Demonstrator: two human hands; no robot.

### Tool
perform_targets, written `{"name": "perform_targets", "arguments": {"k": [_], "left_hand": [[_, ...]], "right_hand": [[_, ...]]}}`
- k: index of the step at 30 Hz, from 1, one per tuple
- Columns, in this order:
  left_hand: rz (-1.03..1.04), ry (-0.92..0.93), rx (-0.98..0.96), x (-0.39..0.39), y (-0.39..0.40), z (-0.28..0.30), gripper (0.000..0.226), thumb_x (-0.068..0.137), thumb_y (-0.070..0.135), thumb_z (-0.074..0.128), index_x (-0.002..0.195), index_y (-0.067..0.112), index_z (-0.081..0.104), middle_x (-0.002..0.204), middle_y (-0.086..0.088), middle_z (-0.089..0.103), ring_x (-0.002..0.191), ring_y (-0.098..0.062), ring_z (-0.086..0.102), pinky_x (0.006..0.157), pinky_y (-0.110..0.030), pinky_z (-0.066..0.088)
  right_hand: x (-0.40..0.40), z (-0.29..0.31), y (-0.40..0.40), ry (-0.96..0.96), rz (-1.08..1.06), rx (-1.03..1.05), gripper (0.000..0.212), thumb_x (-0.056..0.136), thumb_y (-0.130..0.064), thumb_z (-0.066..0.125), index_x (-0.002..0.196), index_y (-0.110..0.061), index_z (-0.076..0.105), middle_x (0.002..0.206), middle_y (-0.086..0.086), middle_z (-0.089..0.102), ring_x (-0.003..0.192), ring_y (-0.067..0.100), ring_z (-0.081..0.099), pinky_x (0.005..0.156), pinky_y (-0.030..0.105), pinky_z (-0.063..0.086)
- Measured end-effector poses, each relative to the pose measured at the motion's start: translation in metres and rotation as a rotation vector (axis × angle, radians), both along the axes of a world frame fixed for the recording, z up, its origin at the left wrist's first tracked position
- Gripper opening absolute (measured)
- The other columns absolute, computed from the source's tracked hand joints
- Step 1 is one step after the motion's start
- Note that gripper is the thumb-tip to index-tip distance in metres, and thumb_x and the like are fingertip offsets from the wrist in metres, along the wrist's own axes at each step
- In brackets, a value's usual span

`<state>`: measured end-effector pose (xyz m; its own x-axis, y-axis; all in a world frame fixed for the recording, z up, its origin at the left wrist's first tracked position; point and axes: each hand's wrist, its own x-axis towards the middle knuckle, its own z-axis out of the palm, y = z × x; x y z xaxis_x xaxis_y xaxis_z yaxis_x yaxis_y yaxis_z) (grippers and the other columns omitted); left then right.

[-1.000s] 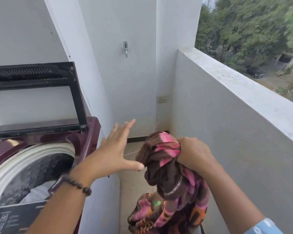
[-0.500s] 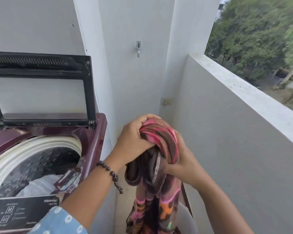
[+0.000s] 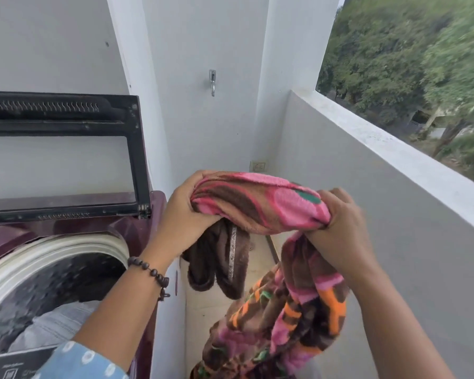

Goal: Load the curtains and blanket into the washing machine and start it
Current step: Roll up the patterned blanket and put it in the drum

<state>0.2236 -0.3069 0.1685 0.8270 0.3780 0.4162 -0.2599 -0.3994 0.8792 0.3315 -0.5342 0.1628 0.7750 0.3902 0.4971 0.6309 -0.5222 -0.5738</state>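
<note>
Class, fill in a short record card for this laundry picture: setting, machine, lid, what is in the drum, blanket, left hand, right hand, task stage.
Setting: balcony with a white parapet wall
Machine: maroon top-loading washing machine
Lid: lid raised upright
Drum contents: pale grey fabric already inside
Blanket: pink, brown and orange blanket, bunched, outside the machine, to its right
Left hand: left hand grips the blanket's left end
Right hand: right hand grips its right end
Task stage: blanket not yet loaded

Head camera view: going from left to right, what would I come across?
Washing machine → left hand → blanket → right hand → balcony wall → trees.
</note>
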Motion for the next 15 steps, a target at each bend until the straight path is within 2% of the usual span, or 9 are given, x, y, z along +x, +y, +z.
{"name": "perform_targets", "arguments": {"k": [2, 4, 6, 8, 11, 13, 15], "left_hand": [[-0.001, -0.085, -0.261, 0.006, -0.008, 0.001, 0.034, 0.072, 0.013, 0.074, 0.103, 0.022, 0.066, 0.096, 0.002, 0.073, 0.097, -0.017, 0.068, 0.089, -0.034, 0.054], [-0.013, -0.147, -0.556, 0.013, -0.018, 0.003, 0.026, 0.071, 0.004, 0.063, 0.092, 0.018, 0.064, 0.083, 0.002, 0.072, 0.084, -0.016, 0.068, 0.079, -0.033, 0.056], [-0.010, -0.157, -0.761, 0.016, -0.029, 0.004, 0.018, 0.077, -0.002, 0.060, 0.084, 0.015, 0.061, 0.071, 0.003, 0.067, 0.072, -0.014, 0.063, 0.068, -0.031, 0.054], [0.002, -0.150, -0.885, 0.017, -0.037, 0.003, 0.022, 0.088, -0.005, 0.055, 0.080, 0.015, 0.057, 0.063, 0.004, 0.060, 0.062, -0.012, 0.057, 0.059, -0.026, 0.049], [-0.026, -0.163, -1.055, 0.019, -0.040, 0.005, 0.020, 0.092, 0.002, 0.054, 0.079, 0.017, 0.054, 0.064, 0.003, 0.055, 0.061, -0.012, 0.053, 0.058, -0.025, 0.048], [-0.056, -0.201, -1.140, 0.022, -0.038, 0.008, 0.014, 0.086, 0.010, 0.062, 0.078, 0.019, 0.055, 0.067, 0.002, 0.053, 0.062, -0.013, 0.054, 0.063, -0.028, 0.047], [-0.079, -0.223, -1.196, 0.024, -0.036, 0.011, 0.018, 0.071, 0.019, 0.073, 0.080, 0.020, 0.058, 0.073, 0.001, 0.055, 0.067, -0.015, 0.056, 0.070, -0.032, 0.048]], "right_hand": [[-0.011, 0.002, 0.008, 0.124, 0.064, 0.037, 0.016, 0.063, -0.016, 0.068, 0.078, -0.015, 0.060, 0.079, 0.007, 0.059, 0.072, 0.025, 0.058, 0.064, 0.039, 0.049], [-0.020, -0.006, 0.015, 0.333, 0.192, 0.078, 0.040, 0.060, -0.027, 0.066, 0.097, -0.012, 0.061, 0.090, 0.011, 0.068, 0.085, 0.031, 0.064, 0.075, 0.048, 0.054], [-0.030, -0.016, 0.021, 0.514, 0.350, 0.175, 0.053, 0.065, -0.023, 0.071, 0.116, -0.025, 0.058, 0.108, 0.001, 0.070, 0.101, 0.022, 0.067, 0.091, 0.048, 0.054], [-0.040, -0.025, 0.024, 0.665, 0.510, 0.280, 0.078, 0.069, -0.024, 0.079, 0.138, -0.035, 0.044, 0.130, -0.010, 0.062, 0.120, 0.011, 0.061, 0.102, 0.038, 0.050], [-0.044, -0.038, 0.028, 0.811, 0.607, 0.392, 0.121, 0.059, -0.042, 0.091, 0.154, -0.034, 0.017, 0.152, -0.006, 0.042, 0.135, 0.014, 0.049, 0.109, 0.038, 0.044], [-0.047, -0.047, 0.028, 0.883, 0.607, 0.423, 0.138, 0.051, -0.050, 0.093, 0.156, -0.035, 0.005, 0.156, -0.004, 0.035, 0.137, 0.013, 0.046, 0.111, 0.041, 0.042], [-0.053, -0.056, 0.033, 0.923, 0.597, 0.447, 0.143, 0.049, -0.048, 0.095, 0.155, -0.037, 0.000, 0.155, -0.004, 0.038, 0.136, 0.012, 0.047, 0.112, 0.044, 0.041]]}}
